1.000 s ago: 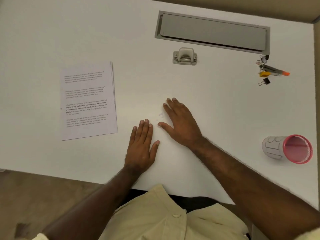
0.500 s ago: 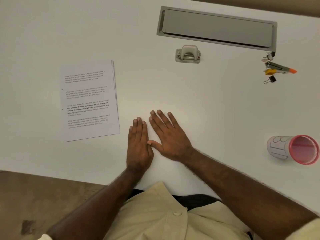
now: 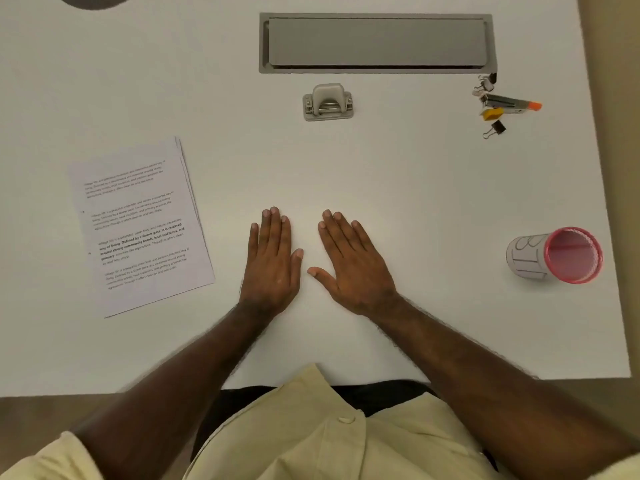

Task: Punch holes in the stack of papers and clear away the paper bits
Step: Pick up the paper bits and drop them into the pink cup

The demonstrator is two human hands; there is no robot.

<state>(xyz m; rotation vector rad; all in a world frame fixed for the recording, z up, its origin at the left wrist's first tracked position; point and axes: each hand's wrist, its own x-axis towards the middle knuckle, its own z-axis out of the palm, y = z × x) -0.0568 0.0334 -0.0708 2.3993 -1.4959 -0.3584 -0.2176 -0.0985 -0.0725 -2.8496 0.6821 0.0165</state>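
**Hands parted after the sweep, no paper bits in sight**

Fingers straight and close together on both hands, thumbs angled out, nothing pinched or held. Left hand [image 3: 272, 263] and right hand [image 3: 353, 266] palm-down on the bare table [image 3: 415, 202], side by side with a clear gap between them, thumb tips near but not touching. Half a second ago pressed together edge to edge; a second ago the right hand further out and angled in, with a faint scatter of specks just off its fingertips. Now parted again and pulled slightly toward the body.

No specks visible in the gap or around the palms. Cannot tell whether gathered under a hand, pushed off the near edge, or simply too small to show against the white top.

Stack of papers [image 3: 142, 226] to the left of the left hand, well apart, printed side up, sheets slightly fanned along the right edge. Small dark marks along its left margin, likely punched holes; too small to confirm. Hole punch [image 3: 328, 102] set back near the far side, below the grey cable hatch [image 3: 377, 43], untouched. Stapler [image 3: 509, 103] and binder clips [image 3: 493, 128] far right; pink cup [image 3: 557, 254] on its side at right, mouth toward the table edge.

Judgement: punching probably done, clearing at or near its end.
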